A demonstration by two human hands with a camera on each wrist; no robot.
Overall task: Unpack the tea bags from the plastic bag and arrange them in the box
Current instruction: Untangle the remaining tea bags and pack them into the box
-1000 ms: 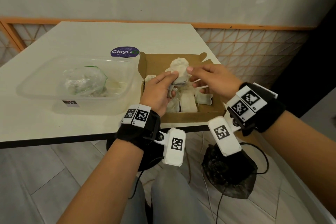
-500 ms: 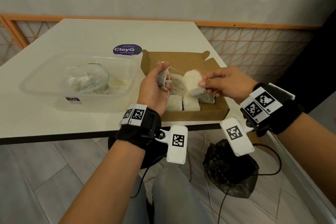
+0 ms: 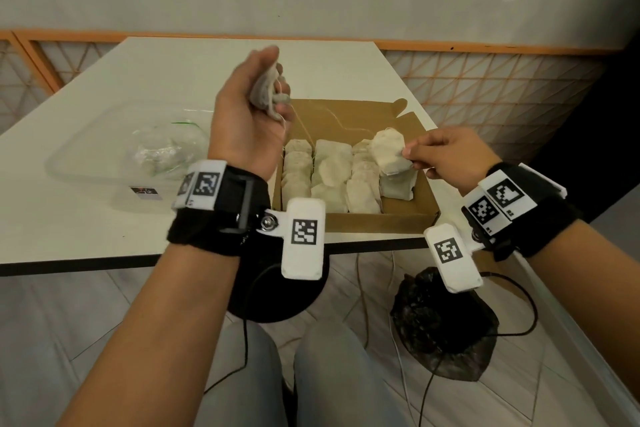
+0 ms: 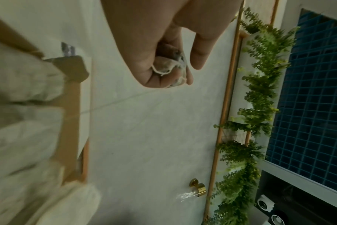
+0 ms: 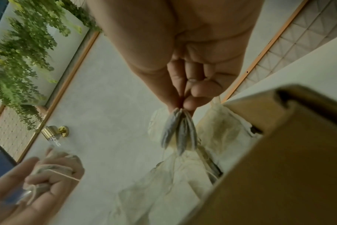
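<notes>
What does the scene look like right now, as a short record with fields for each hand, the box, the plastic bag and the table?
left hand: left hand raised above the table, grip closed round a bunched tea bag, its string trailing down toward the box
right hand: right hand pinches a few tea bags at the box's right side
box: cardboard box, lid open, tea bags laid in rows inside
plastic bag: plastic bag lies in a clear tub, left of the box
table: white table, box at its front right corner
</notes>
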